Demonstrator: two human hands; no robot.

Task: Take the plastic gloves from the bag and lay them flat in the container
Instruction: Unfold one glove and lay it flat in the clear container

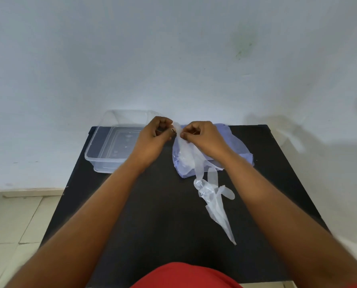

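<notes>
Sitting empty at the far left of the black desk (152,204): clear rectangular plastic container (102,154), just beside left hand (154,140). Both hands pinching one thin clear plastic glove (182,150) by its cuff, right hand (204,140) opposite, glove hanging lengthwise toward the body over the pale blue plastic bag (240,148). Nearer, another crumpled clear glove (212,200).

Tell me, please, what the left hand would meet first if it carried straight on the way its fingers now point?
Probably the right hand: the left hand points rightward at the clear glove both pinch, so beyond that film the right fingers come next. Depth is hard to judge.
</notes>
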